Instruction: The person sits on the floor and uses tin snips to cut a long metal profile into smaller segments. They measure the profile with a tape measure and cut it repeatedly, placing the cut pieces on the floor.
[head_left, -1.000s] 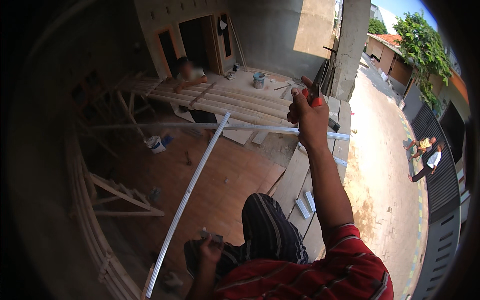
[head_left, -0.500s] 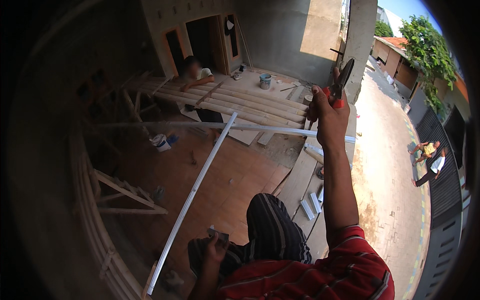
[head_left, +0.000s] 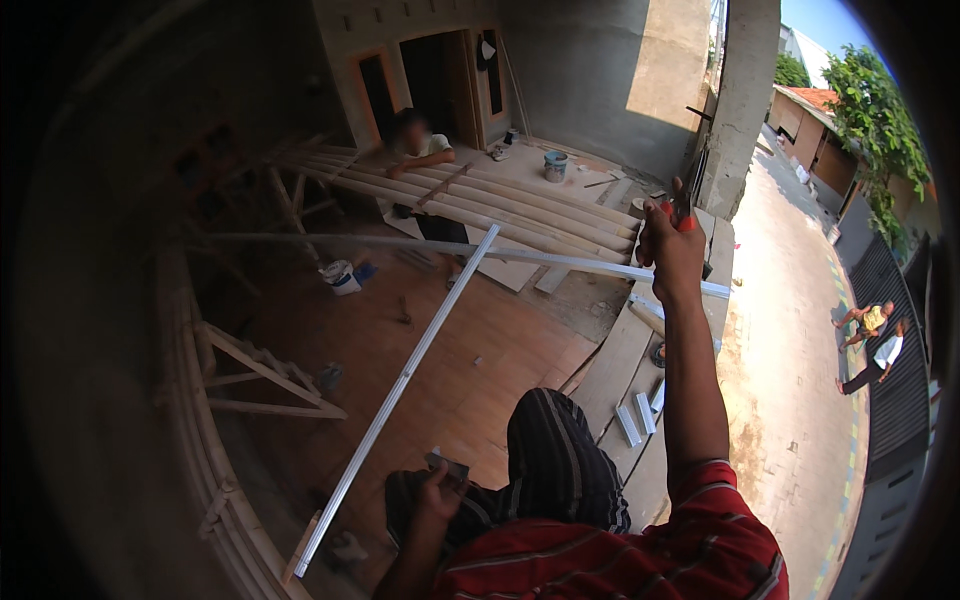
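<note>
Raised out to the right, my right hand (head_left: 676,266) is closed round the red handles of metal snips (head_left: 685,212), whose dark blades point up beside the concrete post. The blades show nearly edge-on, and I cannot tell whether anything lies between them. Low in front of my body, my left hand (head_left: 436,498) grips a small grey metal piece (head_left: 453,466). A long silvery metal channel (head_left: 408,375) slants up from the lower left. Its upper end meets a second metal bar (head_left: 560,260) that runs across, passing behind my right forearm.
Several short metal offcuts (head_left: 637,416) lie on the planks (head_left: 620,362) beside my knee. Bamboo poles (head_left: 520,208) stretch across a scaffold, where another person (head_left: 425,150) leans. Below is a tiled floor (head_left: 460,385) with a white bucket (head_left: 341,277). A concrete post (head_left: 748,110) stands at right; two people (head_left: 875,340) are on the street.
The view has shifted, moving the scene right and slightly down. My right hand has come down a little, and the snips have turned from broadside to nearly edge-on. My left hand keeps its hold.
</note>
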